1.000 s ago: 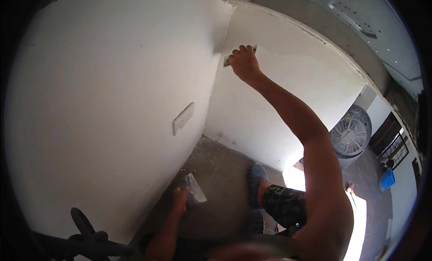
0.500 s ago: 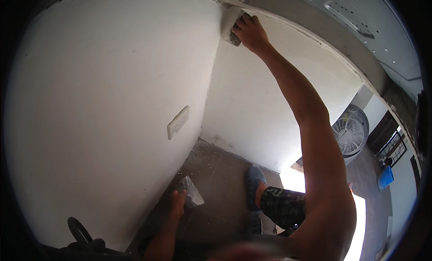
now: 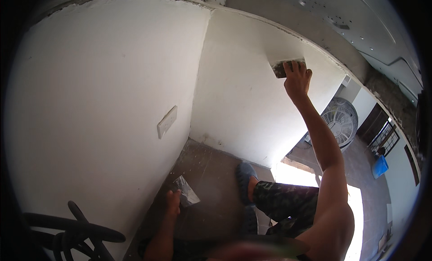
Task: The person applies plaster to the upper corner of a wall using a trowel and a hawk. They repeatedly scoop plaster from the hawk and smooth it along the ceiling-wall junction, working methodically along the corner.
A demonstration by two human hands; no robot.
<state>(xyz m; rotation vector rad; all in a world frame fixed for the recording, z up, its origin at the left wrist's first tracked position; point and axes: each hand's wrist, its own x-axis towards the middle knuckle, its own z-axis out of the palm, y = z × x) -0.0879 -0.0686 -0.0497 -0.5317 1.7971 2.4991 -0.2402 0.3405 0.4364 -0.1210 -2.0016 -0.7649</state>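
Observation:
My right hand (image 3: pixel 297 80) reaches up to the far white wall (image 3: pixel 238 90), its fingers spread over the back of a wide, dark putty knife (image 3: pixel 280 70). The blade's edge lies against the wall surface. Low on the left, my left hand (image 3: pixel 173 200) is closed around a second putty knife (image 3: pixel 188 193), held above the floor. Whitish paste smears its broad metal blade. The handles of both tools are mostly hidden by my fingers.
A white outlet plate (image 3: pixel 167 122) sits on the left wall (image 3: pixel 99 99). Black looped tubing (image 3: pixel 76 225) stands at lower left. A fan (image 3: pixel 339 123) and a blue bin (image 3: pixel 380 166) are at right. My clogged foot (image 3: pixel 245 182) rests on the brown floor (image 3: pixel 211 168).
My right hand has moved with its putty knife from the upper wall corner rightward and down along the far wall. My left hand stays low with its knife. The view has shifted slightly.

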